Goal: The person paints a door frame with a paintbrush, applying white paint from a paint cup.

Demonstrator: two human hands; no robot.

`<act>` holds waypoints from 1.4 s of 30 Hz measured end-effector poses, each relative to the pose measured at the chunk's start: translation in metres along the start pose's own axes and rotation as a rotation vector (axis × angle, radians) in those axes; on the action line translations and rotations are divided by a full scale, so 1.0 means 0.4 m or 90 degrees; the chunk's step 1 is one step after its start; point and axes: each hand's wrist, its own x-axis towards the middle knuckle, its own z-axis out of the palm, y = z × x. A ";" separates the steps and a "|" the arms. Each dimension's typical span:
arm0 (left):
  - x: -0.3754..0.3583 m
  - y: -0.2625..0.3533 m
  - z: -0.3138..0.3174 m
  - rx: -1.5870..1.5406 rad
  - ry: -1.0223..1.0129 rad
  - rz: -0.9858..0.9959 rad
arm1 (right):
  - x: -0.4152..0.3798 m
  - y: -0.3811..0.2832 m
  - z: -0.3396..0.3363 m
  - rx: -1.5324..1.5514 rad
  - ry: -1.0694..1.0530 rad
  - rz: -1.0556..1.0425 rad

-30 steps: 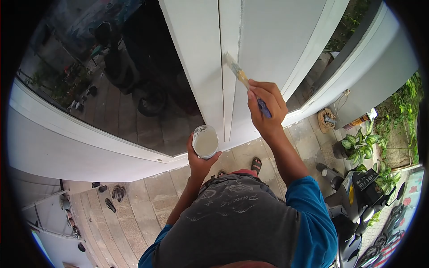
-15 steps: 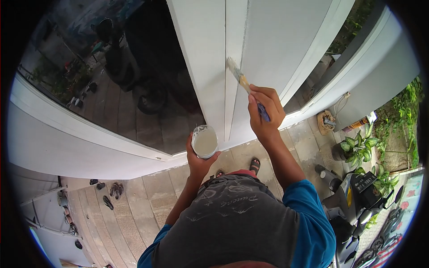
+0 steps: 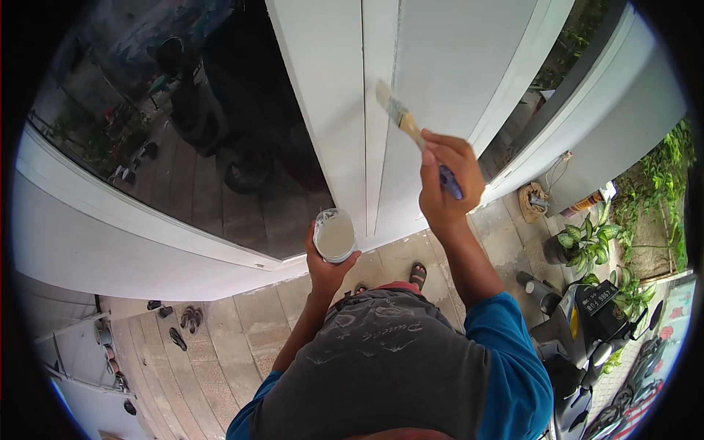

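Holding paintbrush [image 3: 402,116], right hand [image 3: 449,180] fingers clenched on handle; bristles apparently touching white frame [image 3: 378,88]. Left hand [image 3: 328,268] grasps paint cup [image 3: 334,235] near frame base.

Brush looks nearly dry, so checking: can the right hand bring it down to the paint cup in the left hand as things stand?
Probably yes. The right hand holds the brush up against the white frame; the open cup in the left hand sits below with nothing between.

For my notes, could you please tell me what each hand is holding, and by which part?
Right hand grips the paintbrush by its handle; left hand holds the paint cup from below.
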 end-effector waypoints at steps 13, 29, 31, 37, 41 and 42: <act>0.012 0.003 0.004 -0.009 0.015 -0.003 | 0.074 0.001 0.032 0.005 0.028 -0.045; 0.016 0.015 0.004 -0.035 0.006 -0.051 | 0.119 0.004 0.029 -0.006 0.027 -0.122; 0.012 0.007 0.004 -0.033 0.008 -0.035 | 0.110 0.009 0.038 -0.003 0.016 -0.123; 0.019 -0.002 0.012 -0.072 0.025 -0.024 | 0.059 -0.002 -0.022 0.032 -0.083 0.029; 0.015 0.008 0.012 -0.079 0.022 -0.049 | 0.081 0.005 -0.062 0.145 -0.088 0.243; 0.016 0.007 0.015 -0.080 0.021 -0.049 | 0.091 -0.001 -0.080 0.144 -0.087 0.244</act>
